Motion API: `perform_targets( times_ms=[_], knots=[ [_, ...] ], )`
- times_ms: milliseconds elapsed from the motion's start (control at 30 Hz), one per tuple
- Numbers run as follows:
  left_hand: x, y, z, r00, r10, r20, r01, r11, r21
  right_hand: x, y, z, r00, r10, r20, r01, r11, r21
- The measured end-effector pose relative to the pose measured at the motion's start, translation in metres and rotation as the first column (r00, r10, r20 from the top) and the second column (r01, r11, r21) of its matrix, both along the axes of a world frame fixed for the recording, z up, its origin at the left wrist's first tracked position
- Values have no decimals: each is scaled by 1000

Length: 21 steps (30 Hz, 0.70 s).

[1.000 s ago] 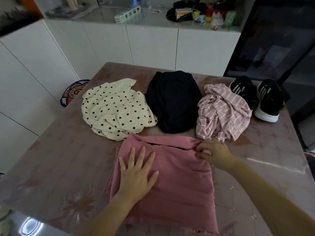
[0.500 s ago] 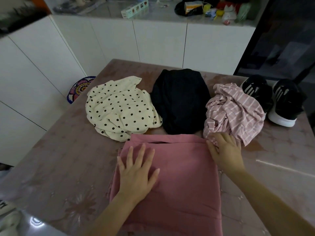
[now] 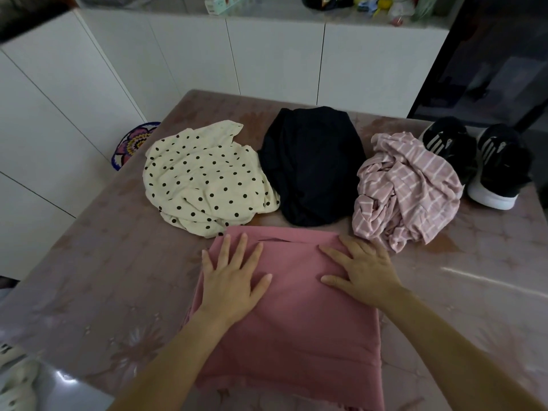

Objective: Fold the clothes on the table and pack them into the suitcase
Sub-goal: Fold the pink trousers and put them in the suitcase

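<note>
A folded pink garment (image 3: 296, 330) lies flat on the table (image 3: 98, 280) in front of me. My left hand (image 3: 231, 280) presses on its upper left part with fingers spread. My right hand (image 3: 360, 269) lies flat on its upper right corner. Behind it sit three unfolded garments: a cream polka-dot one (image 3: 204, 179) at left, a black one (image 3: 311, 164) in the middle, a pink striped one (image 3: 406, 188) at right. No suitcase is in view.
A pair of black sneakers (image 3: 480, 161) stands on the table's far right corner. White cabinets (image 3: 267, 60) with a cluttered counter run behind the table. A colourful round mat (image 3: 133, 143) lies on the floor at left.
My right hand let go of the pink garment's upper right corner and now lies flat on it. The left hand stays pressed on the cloth. The camera view shifted slightly.
</note>
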State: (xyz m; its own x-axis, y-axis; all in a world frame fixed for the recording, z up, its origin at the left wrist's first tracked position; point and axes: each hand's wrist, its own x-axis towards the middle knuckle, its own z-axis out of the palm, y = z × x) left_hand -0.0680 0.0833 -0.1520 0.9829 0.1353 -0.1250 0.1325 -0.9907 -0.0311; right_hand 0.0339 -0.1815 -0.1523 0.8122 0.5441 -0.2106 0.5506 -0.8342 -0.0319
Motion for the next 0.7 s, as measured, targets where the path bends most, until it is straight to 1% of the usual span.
perform_targets(
  times_ms=[100,167,267,367,433,533,600,700],
  knots=[
    [-26,-18,6,999,-38,29,38,999,19,1,-7,-1,995,-40,95,41,999,-5],
    [-47,-30,6,999,-30,33,30,1000,8,-4,-15,0,994,-78,82,77,997,4],
    [-69,-44,4,1000,-2,0,2,1000,-4,-21,-30,-2,980,-138,140,132,990,51],
    [-75,-59,2,999,-43,-31,42,998,-36,-45,-49,-5,961,-217,171,203,974,95],
    [-68,-66,0,991,-120,-54,117,992,-48,-64,-65,-5,943,-287,170,269,956,120],
    [-48,-70,-6,949,-307,-70,303,951,-56,-103,-92,0,891,-427,151,406,901,151],
    [-31,-73,-9,887,-456,-67,453,890,-57,-132,-108,4,855,-504,124,483,860,165],
    [-3,-77,-9,745,-662,-79,662,749,-31,-177,-123,4,810,-574,118,548,814,196]
  ],
)
